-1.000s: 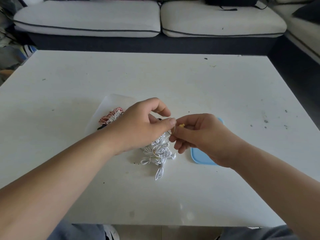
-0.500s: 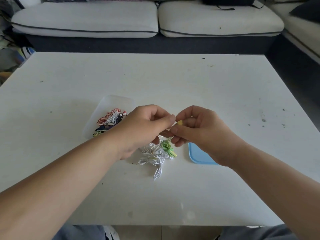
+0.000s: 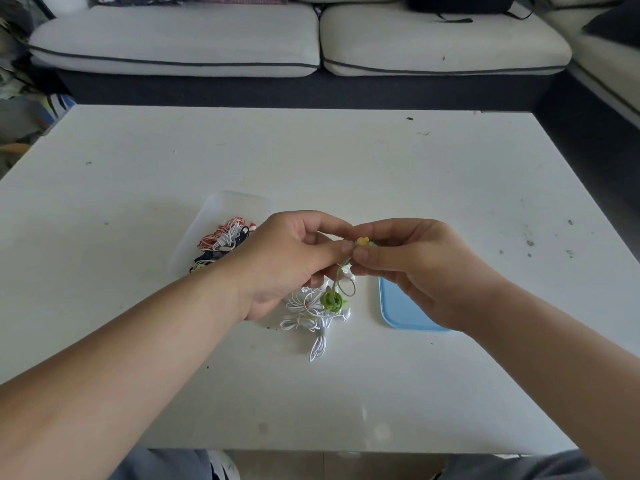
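Above the white table (image 3: 450,188), left hand (image 3: 291,261) and right hand (image 3: 419,268) pinch a thin, coiled green cord (image 3: 331,299).

Nothing fancy, just bare arms. Left hand (image 3: 287,261) and right hand (image 3: 419,268) both uncovered, short plain nails on the thumbs (image 3: 343,249). Forearms (image 3: 138,358) bare from the wrists all the way back to the frame edge, smooth-looking. Far below the left hand, a strip of grey-blue trouser cloth (image 3: 166,465), soft-looking with a couple of folds. Same grey cloth again far below the right hand, down near the corner. Just right of that left-side strip, a sliver of white shoe (image 3: 223,467) with a dark stripe, mostly cut off.
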Action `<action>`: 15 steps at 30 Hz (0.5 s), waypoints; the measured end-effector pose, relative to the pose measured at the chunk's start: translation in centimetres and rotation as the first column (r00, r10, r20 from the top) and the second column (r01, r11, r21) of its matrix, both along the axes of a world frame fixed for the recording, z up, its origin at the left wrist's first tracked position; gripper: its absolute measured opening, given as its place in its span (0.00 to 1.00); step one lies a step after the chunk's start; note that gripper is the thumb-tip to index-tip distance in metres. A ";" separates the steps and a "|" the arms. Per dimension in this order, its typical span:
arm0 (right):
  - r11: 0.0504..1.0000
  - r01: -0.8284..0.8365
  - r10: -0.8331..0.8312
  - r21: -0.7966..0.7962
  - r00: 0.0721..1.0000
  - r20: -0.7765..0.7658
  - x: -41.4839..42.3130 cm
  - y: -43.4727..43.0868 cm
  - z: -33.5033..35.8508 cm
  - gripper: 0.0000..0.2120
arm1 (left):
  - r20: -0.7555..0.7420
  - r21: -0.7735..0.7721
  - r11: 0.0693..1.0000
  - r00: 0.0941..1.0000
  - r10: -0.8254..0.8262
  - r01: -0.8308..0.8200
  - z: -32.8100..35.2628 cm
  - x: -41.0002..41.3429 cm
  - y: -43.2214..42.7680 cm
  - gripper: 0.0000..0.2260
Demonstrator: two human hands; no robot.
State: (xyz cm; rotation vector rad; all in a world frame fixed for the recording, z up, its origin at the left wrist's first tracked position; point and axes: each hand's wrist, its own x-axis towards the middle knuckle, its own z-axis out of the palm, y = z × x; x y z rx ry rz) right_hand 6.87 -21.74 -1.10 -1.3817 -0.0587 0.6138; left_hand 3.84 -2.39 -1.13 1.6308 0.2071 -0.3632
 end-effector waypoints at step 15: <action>0.982 0.173 -0.164 0.071 0.980 -0.115 0.1 0.0 0.2 0.17 | 0.187 0.049 0.991 0.976 0.113 -0.124 -0.4 0.1 -0.5 0.02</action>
